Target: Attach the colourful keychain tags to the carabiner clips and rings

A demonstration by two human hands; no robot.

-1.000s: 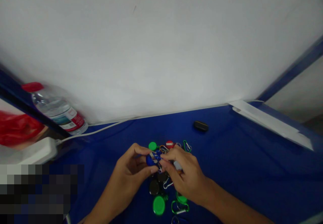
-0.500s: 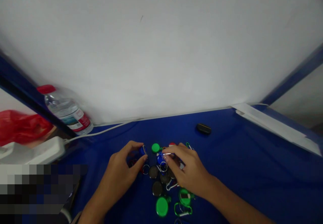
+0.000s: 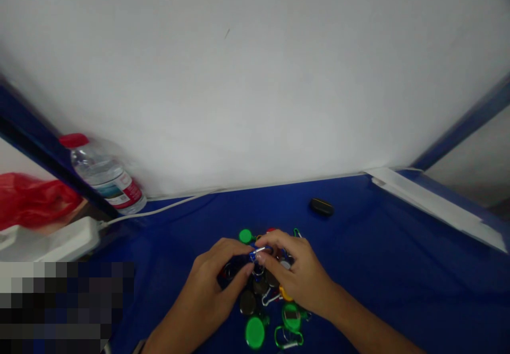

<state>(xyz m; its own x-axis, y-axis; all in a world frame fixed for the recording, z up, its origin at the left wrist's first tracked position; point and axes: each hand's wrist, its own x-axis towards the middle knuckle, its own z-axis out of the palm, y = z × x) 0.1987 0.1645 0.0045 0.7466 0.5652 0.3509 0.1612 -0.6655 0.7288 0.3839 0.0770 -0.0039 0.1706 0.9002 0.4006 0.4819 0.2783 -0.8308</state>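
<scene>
My left hand (image 3: 217,277) is closed, thumb and forefinger pinching a small blue badge reel (image 3: 252,256) that its fingertips mostly cover. My right hand (image 3: 297,269) pinches a blue carabiner (image 3: 263,250) with a silver gate, and the two pieces meet between my fingertips; whether they are joined I cannot tell. Beneath and around both hands lie several more reels and clips: a green reel (image 3: 246,236) behind, a dark round reel (image 3: 247,303) in front, another green reel (image 3: 255,333) nearer me, and a green carabiner (image 3: 289,338). A yellow piece (image 3: 285,293) shows by my right hand.
A small black case (image 3: 321,207) lies behind on the blue tabletop (image 3: 370,237). At left are a water bottle with a red cap (image 3: 119,189), a white power strip (image 3: 71,239) and its cable. White sheets (image 3: 438,205) lie far right, and a white wall rises behind.
My left hand has moved right with the blue reel and now meets the carabiner at my right fingertips. My right hand has barely shifted.
</scene>
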